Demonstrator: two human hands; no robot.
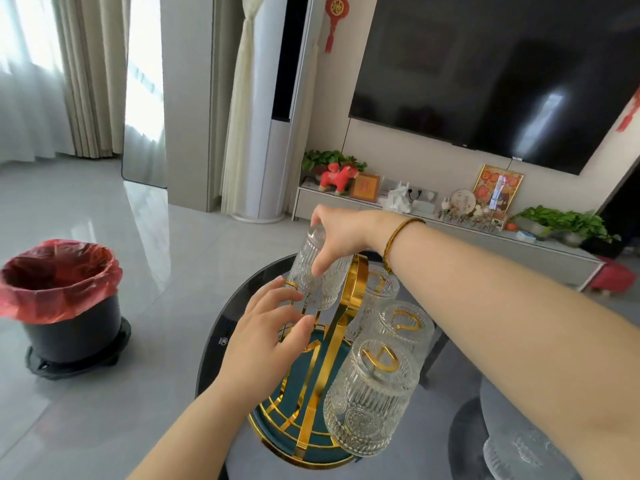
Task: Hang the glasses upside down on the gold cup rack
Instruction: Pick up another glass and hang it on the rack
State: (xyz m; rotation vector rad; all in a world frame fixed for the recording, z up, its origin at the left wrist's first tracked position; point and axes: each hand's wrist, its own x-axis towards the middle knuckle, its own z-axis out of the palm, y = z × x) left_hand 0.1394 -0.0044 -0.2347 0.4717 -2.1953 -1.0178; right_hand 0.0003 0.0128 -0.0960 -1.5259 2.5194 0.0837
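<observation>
right hand point(341, 237) gripping inverted glass point(313, 271), axis tilting toward 11 o'clock | left hand point(273, 327) open, steadying rack point(349, 306) prong at glass's 6 o'clock, nearer

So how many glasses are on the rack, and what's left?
Three glasses already hang upside down on the right side of the gold rack; the nearest sits over its prong. The right hand is lowering a fourth glass onto a far-left prong while the left hand steadies the rack. The near-left prongs look empty; another glass waits at lower right.
</observation>
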